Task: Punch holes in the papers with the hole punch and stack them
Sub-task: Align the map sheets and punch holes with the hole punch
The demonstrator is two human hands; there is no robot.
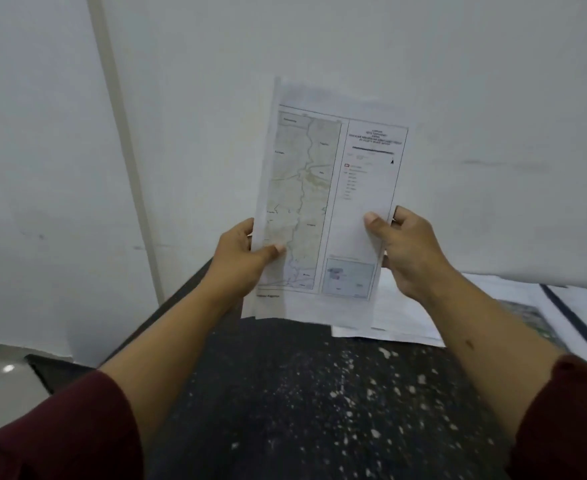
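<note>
— What's the person holding up?

— A printed sheet [330, 202], lifted clear of the table [285, 393] and standing nearly upright in front of the pale wall [458, 81]. It has a map down one half and a legend with small text on the other. There may be more than one sheet in the grip; I cannot tell.

— Both hands on it?

— Yes. The left hand [240, 261] grips the lower edge at about 8 o'clock on the page, thumb pressed across the front, fingers curled behind. The right hand [406, 251] pinches the opposite edge at about 4 o'clock, thumb on the front, fingers [401, 216] wrapped round the back.

— And the rest of the papers?

— A loose spread of papers [406, 317] lies flat on the table at 3 o'clock from the held sheet, just under the right wrist. Further out that way another printed page [527, 317] shows a dark picture, with a dark strip [576, 323] lying across the white pages there.

— The table itself?

— Dark, speckled with pale flecks. Dark red sleeves [60, 438] cover both upper forearms.
</note>
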